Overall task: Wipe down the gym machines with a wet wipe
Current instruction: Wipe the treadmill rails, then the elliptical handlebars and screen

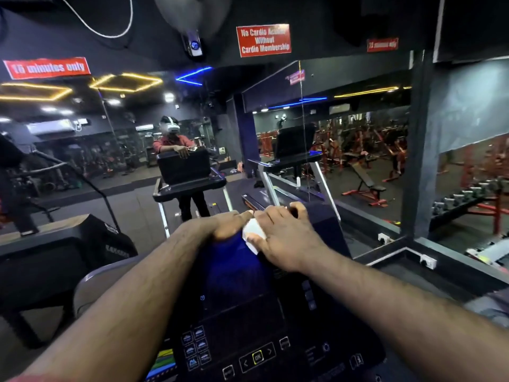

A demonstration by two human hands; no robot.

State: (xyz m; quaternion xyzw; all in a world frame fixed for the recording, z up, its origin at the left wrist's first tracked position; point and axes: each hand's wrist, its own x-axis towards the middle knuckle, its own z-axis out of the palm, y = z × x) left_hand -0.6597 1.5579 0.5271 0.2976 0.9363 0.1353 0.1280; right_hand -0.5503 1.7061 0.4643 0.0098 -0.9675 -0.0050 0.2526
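- At the top edge of the treadmill console (242,312), we press down one wet wipe (252,235): white, folded small, and mostly hidden under our right hand.
- Our right hand (281,238) lies flat on it, fingers spread and nearly straight, fingertips reaching the console's top rim.
- Our left hand (231,226) sits just beside the wipe, fingers curled over that same rim, gripping the console.
- Above the mirror (124,161) we count three red signs (263,40).

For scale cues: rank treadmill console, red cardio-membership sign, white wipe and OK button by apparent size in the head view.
1. treadmill console
2. red cardio-membership sign
3. white wipe, partly under right hand
4. OK button
Sign is farther off: apparent size only.
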